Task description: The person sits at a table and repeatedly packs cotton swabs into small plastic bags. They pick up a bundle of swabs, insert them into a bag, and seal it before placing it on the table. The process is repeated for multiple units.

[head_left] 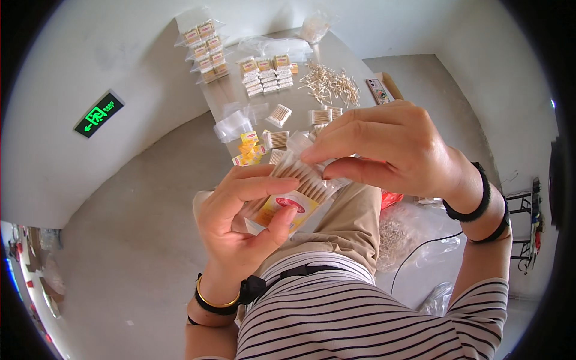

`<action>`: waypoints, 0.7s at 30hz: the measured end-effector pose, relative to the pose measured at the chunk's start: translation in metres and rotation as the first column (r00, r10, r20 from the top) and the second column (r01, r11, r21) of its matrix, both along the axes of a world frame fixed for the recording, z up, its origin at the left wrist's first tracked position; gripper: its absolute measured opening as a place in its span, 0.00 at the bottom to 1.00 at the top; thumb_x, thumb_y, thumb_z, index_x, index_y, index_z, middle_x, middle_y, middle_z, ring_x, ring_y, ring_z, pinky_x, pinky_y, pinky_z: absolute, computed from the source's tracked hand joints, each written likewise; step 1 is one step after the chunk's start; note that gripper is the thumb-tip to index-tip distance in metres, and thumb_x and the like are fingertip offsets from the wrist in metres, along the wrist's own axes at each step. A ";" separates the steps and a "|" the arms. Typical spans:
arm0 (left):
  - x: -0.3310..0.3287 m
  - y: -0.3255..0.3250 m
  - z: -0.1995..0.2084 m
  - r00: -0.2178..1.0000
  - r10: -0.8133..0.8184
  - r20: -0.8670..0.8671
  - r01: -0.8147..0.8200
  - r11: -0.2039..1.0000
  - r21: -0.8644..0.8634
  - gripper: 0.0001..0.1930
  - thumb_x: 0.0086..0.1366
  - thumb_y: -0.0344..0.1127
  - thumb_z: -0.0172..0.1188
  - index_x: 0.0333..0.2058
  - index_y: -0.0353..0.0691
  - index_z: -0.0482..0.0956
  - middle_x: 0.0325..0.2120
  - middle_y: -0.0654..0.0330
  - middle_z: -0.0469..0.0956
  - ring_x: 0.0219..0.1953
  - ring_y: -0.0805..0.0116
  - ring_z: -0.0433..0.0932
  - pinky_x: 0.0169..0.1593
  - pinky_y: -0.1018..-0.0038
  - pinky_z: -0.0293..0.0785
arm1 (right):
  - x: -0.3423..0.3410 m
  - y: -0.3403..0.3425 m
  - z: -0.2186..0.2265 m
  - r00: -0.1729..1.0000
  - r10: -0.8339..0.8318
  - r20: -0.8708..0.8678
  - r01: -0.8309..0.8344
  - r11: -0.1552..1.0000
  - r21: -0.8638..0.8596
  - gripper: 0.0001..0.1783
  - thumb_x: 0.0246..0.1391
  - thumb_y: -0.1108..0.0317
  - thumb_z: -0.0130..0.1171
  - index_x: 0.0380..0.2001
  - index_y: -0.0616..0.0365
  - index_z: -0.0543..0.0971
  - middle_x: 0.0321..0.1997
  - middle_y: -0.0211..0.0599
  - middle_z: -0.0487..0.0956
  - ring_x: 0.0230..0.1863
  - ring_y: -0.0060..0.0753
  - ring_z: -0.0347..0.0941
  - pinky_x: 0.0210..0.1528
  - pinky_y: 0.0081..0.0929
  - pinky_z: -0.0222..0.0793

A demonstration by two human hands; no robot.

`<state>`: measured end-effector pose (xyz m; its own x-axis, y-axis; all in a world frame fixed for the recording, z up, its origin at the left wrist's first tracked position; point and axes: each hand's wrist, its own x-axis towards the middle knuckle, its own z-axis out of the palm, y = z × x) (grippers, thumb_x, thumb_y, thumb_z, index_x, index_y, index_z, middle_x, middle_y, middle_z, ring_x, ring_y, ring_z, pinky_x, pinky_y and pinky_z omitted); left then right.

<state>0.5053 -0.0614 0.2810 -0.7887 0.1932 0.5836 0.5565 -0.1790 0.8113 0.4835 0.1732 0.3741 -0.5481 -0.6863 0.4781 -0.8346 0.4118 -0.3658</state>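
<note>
A clear plastic packet of cotton swabs (307,180) is held up in front of my body, tilted, with a yellow and white label card (300,208) at its lower end. My left hand (231,210) is closed round its lower part, thumb on the card and fingers along the opposite side. At the upper end, the thumb and fingers of my right hand (390,141) pinch the clear film. Whether that end is sealed I cannot make out. Beyond my hands, small bundles of swabs (276,140) and folded yellow cards (249,150) lie on the table.
On the grey table (219,93) stand filled packets (205,51), stacked bundles (265,75), loose swabs (330,84) and empty clear bags (234,126). A phone (378,91) lies at the right edge. Beside my leg, a large clear bag of swabs (402,237) rests on the floor.
</note>
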 end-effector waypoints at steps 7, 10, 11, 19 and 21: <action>0.005 0.004 -0.002 0.994 0.005 0.113 -0.015 0.996 0.088 0.13 0.58 0.20 0.69 0.41 0.33 0.79 0.41 0.51 0.80 0.40 0.71 0.83 0.43 0.78 0.78 | -0.002 -0.003 0.000 0.999 0.004 0.043 0.000 0.997 -0.072 0.16 0.51 0.79 0.69 0.45 0.63 0.82 0.41 0.43 0.85 0.39 0.40 0.84 0.41 0.33 0.81; 0.006 -0.001 -0.005 0.979 0.008 0.206 -0.039 0.989 0.146 0.14 0.61 0.20 0.67 0.43 0.35 0.74 0.43 0.54 0.78 0.41 0.71 0.81 0.45 0.77 0.77 | -0.001 -0.002 -0.008 0.983 -0.042 0.177 0.077 0.977 -0.199 0.23 0.53 0.76 0.69 0.53 0.66 0.77 0.48 0.43 0.82 0.46 0.37 0.82 0.47 0.33 0.80; 0.006 0.003 -0.004 0.975 0.001 0.220 -0.044 0.980 0.192 0.14 0.63 0.19 0.66 0.44 0.35 0.73 0.44 0.56 0.77 0.41 0.71 0.80 0.45 0.77 0.76 | 0.000 -0.004 -0.013 0.967 -0.059 0.248 0.124 0.959 -0.255 0.26 0.53 0.75 0.69 0.56 0.67 0.75 0.50 0.42 0.81 0.49 0.36 0.82 0.49 0.32 0.79; -0.001 0.007 -0.012 0.967 0.064 0.246 -0.114 0.974 0.197 0.18 0.64 0.20 0.66 0.47 0.38 0.66 0.44 0.56 0.75 0.42 0.73 0.79 0.46 0.78 0.75 | 0.003 -0.037 -0.050 0.735 0.036 0.677 0.359 0.827 -0.433 0.23 0.58 0.70 0.66 0.54 0.67 0.74 0.46 0.31 0.77 0.46 0.20 0.72 0.53 0.23 0.71; -0.002 0.004 -0.009 0.971 0.095 0.218 -0.128 0.981 0.143 0.21 0.64 0.21 0.66 0.49 0.39 0.64 0.42 0.55 0.76 0.41 0.73 0.79 0.44 0.79 0.76 | -0.001 -0.035 -0.055 0.741 0.083 0.667 0.324 0.825 -0.463 0.21 0.59 0.71 0.64 0.54 0.67 0.75 0.46 0.31 0.77 0.46 0.20 0.72 0.54 0.24 0.70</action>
<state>0.5029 -0.0573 0.2716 -0.9078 0.0173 0.4190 0.4009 -0.2579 0.8791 0.4826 0.1385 0.3187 -0.9098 -0.3445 0.2316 -0.2696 0.0661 -0.9607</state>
